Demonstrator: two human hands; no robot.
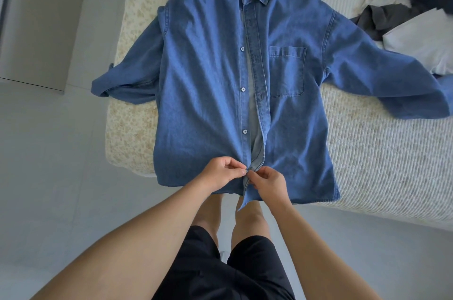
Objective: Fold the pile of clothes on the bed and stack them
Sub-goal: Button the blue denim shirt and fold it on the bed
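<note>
A bed (367,164) with a cream textured cover is seen from above, set on a pale floor (49,177). A blue denim shirt (201,84) is spread face up on it, collar away, sleeves out to both sides, hem hanging over the near edge. At the bottom of the placket, the button side is pinched by the left hand (221,172) and the other edge by the right hand (268,183). A pile of dark and white clothes (402,17) lies at the far right.
</note>
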